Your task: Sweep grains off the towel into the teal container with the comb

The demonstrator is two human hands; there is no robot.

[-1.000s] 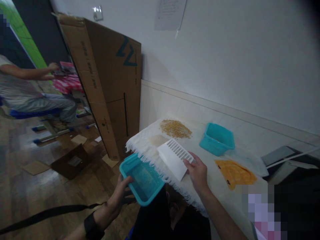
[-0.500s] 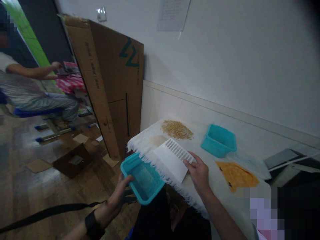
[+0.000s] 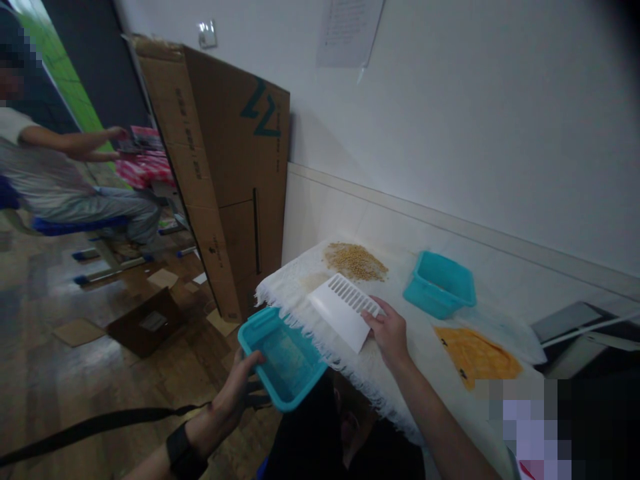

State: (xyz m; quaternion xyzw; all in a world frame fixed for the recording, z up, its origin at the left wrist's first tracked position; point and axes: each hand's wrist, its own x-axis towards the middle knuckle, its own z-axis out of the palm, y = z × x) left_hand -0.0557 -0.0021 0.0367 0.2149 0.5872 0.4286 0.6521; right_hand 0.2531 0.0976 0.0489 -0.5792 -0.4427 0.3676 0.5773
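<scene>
My left hand [image 3: 241,383] grips the near-left rim of a teal plastic basin [image 3: 287,363], thumb over its edge. The basin is held just below the table's fringed edge, with some pale residue on its bottom. In my right hand [image 3: 387,330] is a white slotted plastic scoop [image 3: 343,317], held by its right end over the white cloth [image 3: 400,373]. Beyond the scoop lies a heap of yellowish beans [image 3: 355,260]. A thin patch of pale fine grains [image 3: 315,281] is on the cloth at the scoop's left.
A second teal basin [image 3: 440,287] stands at the table's back right, near a yellow cloth bag [image 3: 477,353] and clear plastic. A tall cardboard box [image 3: 235,160] stands at the left. Another person [image 3: 55,167] sits beyond it. Cardboard pieces [image 3: 145,323] lie on the floor.
My right hand has moved the scoop slightly left and away from me, turning it a little. The left hand keeps the basin in nearly the same place. The view has shifted slightly.
</scene>
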